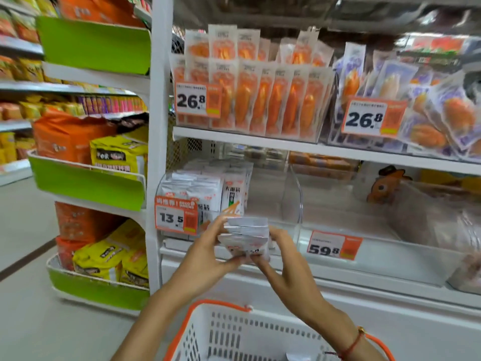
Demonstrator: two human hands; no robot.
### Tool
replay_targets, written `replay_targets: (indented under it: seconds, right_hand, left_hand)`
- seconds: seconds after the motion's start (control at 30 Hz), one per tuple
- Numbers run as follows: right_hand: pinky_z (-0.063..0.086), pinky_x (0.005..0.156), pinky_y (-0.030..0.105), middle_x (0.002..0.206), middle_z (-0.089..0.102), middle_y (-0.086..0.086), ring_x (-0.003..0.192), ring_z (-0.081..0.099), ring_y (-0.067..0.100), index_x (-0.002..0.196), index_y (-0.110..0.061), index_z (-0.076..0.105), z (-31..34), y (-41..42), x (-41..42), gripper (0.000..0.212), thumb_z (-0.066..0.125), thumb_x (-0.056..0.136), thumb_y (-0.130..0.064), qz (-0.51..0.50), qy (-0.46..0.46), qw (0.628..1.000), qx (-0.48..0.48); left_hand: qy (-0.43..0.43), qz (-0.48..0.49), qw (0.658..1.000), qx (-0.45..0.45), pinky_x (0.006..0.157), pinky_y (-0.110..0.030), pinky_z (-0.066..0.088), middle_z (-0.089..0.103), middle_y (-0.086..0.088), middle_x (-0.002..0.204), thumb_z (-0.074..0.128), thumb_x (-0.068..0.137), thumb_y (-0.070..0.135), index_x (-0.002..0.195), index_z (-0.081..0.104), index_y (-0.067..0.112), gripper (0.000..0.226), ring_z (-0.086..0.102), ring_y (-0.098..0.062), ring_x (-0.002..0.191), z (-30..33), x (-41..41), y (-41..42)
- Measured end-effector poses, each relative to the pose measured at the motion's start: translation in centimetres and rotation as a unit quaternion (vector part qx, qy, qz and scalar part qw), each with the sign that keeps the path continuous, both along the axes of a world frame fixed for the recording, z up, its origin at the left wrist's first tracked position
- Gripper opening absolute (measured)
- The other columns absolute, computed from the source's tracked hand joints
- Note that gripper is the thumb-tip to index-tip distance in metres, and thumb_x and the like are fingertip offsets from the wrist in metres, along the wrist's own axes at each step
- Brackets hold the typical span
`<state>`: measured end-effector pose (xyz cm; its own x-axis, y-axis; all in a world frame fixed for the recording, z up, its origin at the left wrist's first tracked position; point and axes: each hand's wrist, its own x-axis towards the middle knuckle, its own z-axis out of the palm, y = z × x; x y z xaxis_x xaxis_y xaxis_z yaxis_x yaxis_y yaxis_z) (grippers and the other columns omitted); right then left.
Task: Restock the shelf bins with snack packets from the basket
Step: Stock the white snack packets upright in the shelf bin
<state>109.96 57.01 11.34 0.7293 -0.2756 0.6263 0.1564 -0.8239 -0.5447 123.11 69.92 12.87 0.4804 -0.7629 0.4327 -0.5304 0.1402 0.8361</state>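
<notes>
Two hands hold one stack of white snack packets (244,237) between them, raised in front of the lower shelf; left hand (208,252) grips the stack's left side, fingers curled under and thumb at the top; right hand (282,256) pinches its right edge, fingers bent round it; a red string bracelet (352,343) sits on the right wrist; the stack hangs just in front of the left clear bin (291,199), which carries matching white packets (208,188) packed upright at its left, its right part bare; an orange price tag reading 13.5 (175,217) is clipped to that bin's front, left of the hands; a second tag reading 59.8 (333,246) marks the next bin to the right; white basket (250,334) with orange handle sits nearest, below the forearms, contents mostly out of view; upper shelf (260,142) bears orange packets (260,100) standing in rows behind a 26.8 tag, purple-and-white packets (416,100) to the right; far left, a green-fronted end rack (88,183) carries yellow and orange bags.
</notes>
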Motion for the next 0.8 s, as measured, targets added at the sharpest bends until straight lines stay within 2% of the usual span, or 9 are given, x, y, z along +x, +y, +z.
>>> replay_targets:
  seconds: [0.1,0.17,0.27,0.33,0.43,0.53,0.63,0.7,0.8]
  right_hand:
    - [0.038,0.098,0.017,0.124,0.052,-0.014,0.117,0.048,0.003,0.129,-0.033,0.043,2.2,-1.0,2.0,0.037,0.056,0.094,-0.033,-0.060,-0.066,0.992,-0.093]
    - [0.038,0.101,0.024,0.122,0.055,-0.010,0.119,0.047,0.010,0.128,-0.029,0.046,3.3,-2.1,3.5,0.040,0.057,0.090,-0.038,-0.106,-0.095,0.980,-0.140]
    - [0.043,0.092,0.020,0.118,0.061,-0.007,0.109,0.052,0.010,0.123,-0.035,0.045,4.4,-3.3,5.5,0.039,0.059,0.087,-0.038,-0.106,-0.088,0.984,-0.115]
    - [0.049,0.086,0.028,0.116,0.063,-0.009,0.103,0.057,0.011,0.120,-0.032,0.048,4.9,-4.3,6.9,0.036,0.063,0.087,-0.034,-0.103,-0.058,0.989,-0.086]
    - [0.053,0.078,0.041,0.111,0.066,-0.010,0.099,0.063,0.017,0.121,-0.028,0.048,5.5,-6.3,9.2,0.041,0.067,0.085,-0.027,-0.110,-0.008,0.992,-0.058]
    - [0.052,0.085,0.038,0.114,0.066,-0.004,0.104,0.063,0.022,0.125,-0.028,0.047,5.8,-8.2,11.4,0.051,0.071,0.081,-0.021,-0.119,0.060,0.991,0.025]
    - [0.048,0.092,0.030,0.118,0.065,0.001,0.108,0.061,0.021,0.128,-0.021,0.052,5.3,-10.5,13.9,0.056,0.076,0.077,-0.018,-0.127,0.143,0.979,0.068]
    - [0.051,0.094,0.038,0.115,0.067,0.003,0.107,0.062,0.023,0.122,-0.018,0.056,4.8,-11.9,15.5,0.055,0.080,0.072,-0.017,-0.118,0.188,0.970,0.097]
    - [0.052,0.092,0.041,0.113,0.067,0.010,0.105,0.062,0.023,0.115,-0.009,0.062,4.1,-13.2,17.2,0.047,0.080,0.072,-0.007,-0.107,0.256,0.950,0.144]
  left_hand:
    - [-0.057,0.076,0.995,-0.014,0.087,-0.022,0.048,0.061,0.021,0.094,0.080,0.073,0.018,0.105,0.053,0.031,0.044,0.059,-0.003,0.095,2.7,1.5,-0.9]
    - [-0.103,0.118,0.987,-0.021,0.087,-0.034,0.052,0.060,0.018,0.095,0.080,0.072,0.024,0.107,0.057,0.029,0.042,0.059,-0.009,0.095,4.0,2.5,-1.8]
    - [-0.232,0.211,0.949,-0.037,0.083,-0.037,0.051,0.066,0.007,0.100,0.083,0.068,0.029,0.106,0.063,0.029,0.042,0.061,-0.019,0.095,4.8,4.1,-3.6]
    - [-0.286,0.278,0.917,-0.013,0.083,-0.034,0.044,0.066,0.002,0.101,0.082,0.069,0.030,0.108,0.063,0.023,0.044,0.060,-0.022,0.095,5.2,4.8,-5.0]
    - [-0.312,0.305,0.898,0.052,0.079,-0.030,0.036,0.068,0.002,0.100,0.080,0.070,0.033,0.107,0.062,0.024,0.043,0.059,-0.022,0.095,6.3,6.4,-7.3]
    - [-0.373,0.328,0.850,0.176,0.076,-0.031,0.026,0.068,0.001,0.094,0.077,0.071,0.030,0.100,0.059,0.026,0.034,0.056,-0.022,0.096,7.6,8.2,-10.0]
    - [-0.390,0.332,0.815,0.272,0.083,-0.032,0.029,0.063,0.000,0.086,0.073,0.074,0.025,0.082,0.055,0.022,0.020,0.054,-0.020,0.092,8.2,9.1,-12.3]
    - [-0.386,0.321,0.804,0.318,0.089,-0.033,0.030,0.054,0.002,0.073,0.072,0.075,0.021,0.066,0.041,0.021,0.033,0.054,-0.019,0.089,8.1,9.6,-13.4]
    - [-0.395,0.281,0.798,0.358,0.092,-0.033,0.030,0.055,0.001,0.076,0.071,0.076,0.024,0.068,0.043,0.019,0.029,0.058,-0.020,0.092,7.9,10.5,-13.8]
